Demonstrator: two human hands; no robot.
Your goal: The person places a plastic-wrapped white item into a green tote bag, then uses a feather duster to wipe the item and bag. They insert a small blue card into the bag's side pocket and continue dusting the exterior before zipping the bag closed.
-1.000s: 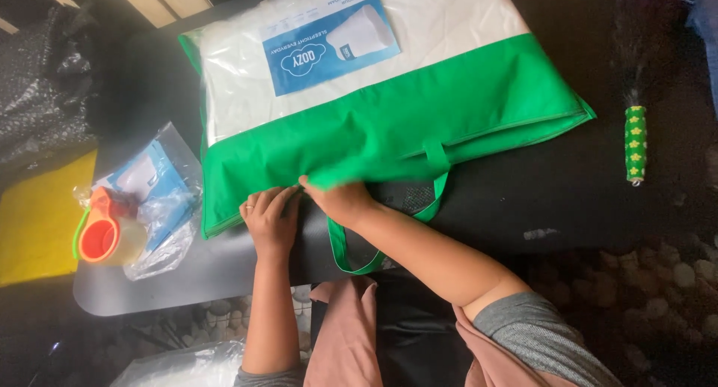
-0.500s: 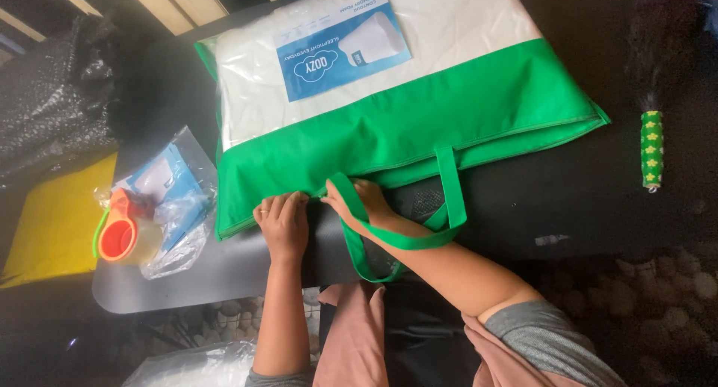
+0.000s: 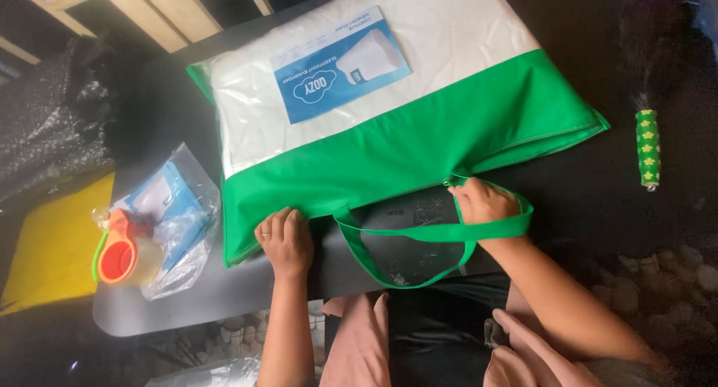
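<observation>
A large zippered bag, white plastic on its far half and green fabric on its near half, lies flat across the dark surface with its long axis running left to right in front of the person. A blue printed card shows through the white panel. The bag's near green edge, where the zipper seam runs, faces the person, so both hands meet it from the near side.

The left hand rests palm down with fingers curled over the near-left corner of the green panel, pressing it onto the surface. The right hand is further right along the same edge, fingers pinched closed on something small at the seam, probably the zipper pull, though the pull itself is too small to make out. The green carry handle loops loosely off the near edge between the two hands and lies around the right wrist.

To the left of the bag lies a clear plastic packet with blue contents, and touching it an orange tape dispenser. Well apart to the right lies a small green stick with yellow stars.
</observation>
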